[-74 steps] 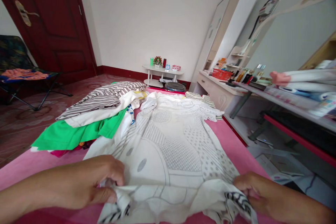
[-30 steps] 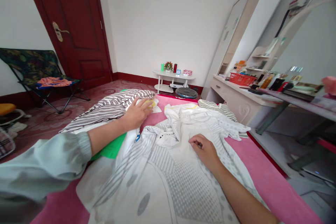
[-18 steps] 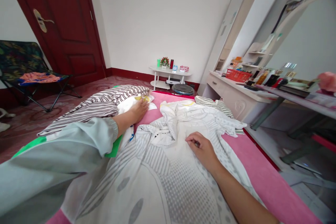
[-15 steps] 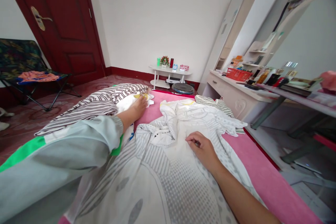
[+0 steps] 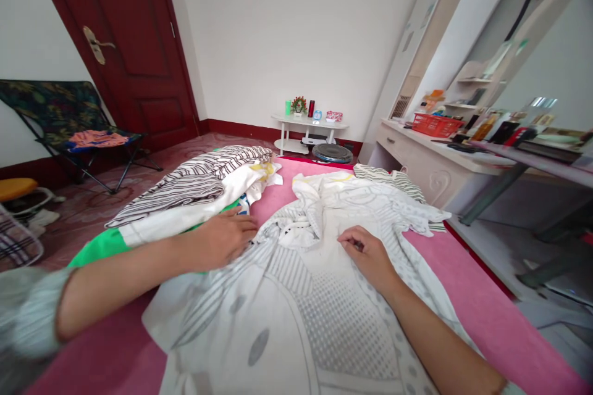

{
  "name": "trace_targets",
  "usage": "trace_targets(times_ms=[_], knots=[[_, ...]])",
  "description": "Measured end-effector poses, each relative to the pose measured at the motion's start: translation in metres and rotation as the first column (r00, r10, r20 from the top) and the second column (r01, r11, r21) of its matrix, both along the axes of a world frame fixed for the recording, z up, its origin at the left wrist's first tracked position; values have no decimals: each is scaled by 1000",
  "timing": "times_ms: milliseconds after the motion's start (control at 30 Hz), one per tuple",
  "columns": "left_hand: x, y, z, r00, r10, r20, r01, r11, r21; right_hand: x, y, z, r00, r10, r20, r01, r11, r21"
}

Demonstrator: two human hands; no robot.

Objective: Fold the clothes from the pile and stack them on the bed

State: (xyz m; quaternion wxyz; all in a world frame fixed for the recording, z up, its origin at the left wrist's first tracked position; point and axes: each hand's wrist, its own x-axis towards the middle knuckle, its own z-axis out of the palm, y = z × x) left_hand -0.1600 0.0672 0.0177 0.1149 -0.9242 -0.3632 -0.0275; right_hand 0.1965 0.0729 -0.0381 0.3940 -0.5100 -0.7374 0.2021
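Note:
A white garment with grey dots, stripes and oval patches (image 5: pixel 296 315), seemingly a shirt, lies spread across the pink bed cover (image 5: pixel 500 308). My left hand (image 5: pixel 227 237) is over its left edge, palm down, fingers stretched out and nothing visibly held. On the middle of the garment rests my right hand (image 5: pixel 368 256), its fingers loosely curled; the cloth around it lies flat, with no fold seen in the fingers. To the left is a pile with a striped garment (image 5: pixel 185 182), and white and green cloth (image 5: pixel 102 250) shows below it.
Another striped garment (image 5: pixel 389 179) lies partly under the patterned one at the far right. A dressing table (image 5: pixel 426 157) with a red basket (image 5: pixel 435 125) stands on the right. Beyond the bed is a small white table (image 5: pixel 306 120). A folding chair (image 5: pixel 60 111) stands left.
My left hand has come off the white cloth on the left pile and back toward me, onto the patterned garment's left edge. My right hand keeps its place. The view has turned slightly left.

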Motion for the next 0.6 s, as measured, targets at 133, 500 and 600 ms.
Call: trace_targets(times_ms=[133, 500, 600], knots=[[-27, -42, -5, 1000, 7, 24, -8, 999, 36, 1, 1, -2, 1000, 2, 9, -2, 1000, 2], [-22, -22, 15, 990, -139, 10, 139, 989, -42, 1, -3, 1, 999, 30, -24, -30, 999, 15], [-27, -19, 18, 974, -226, -27, 224, 972, -64, 2, -4, 4, 999, 31, -38, -31, 1000, 4]])
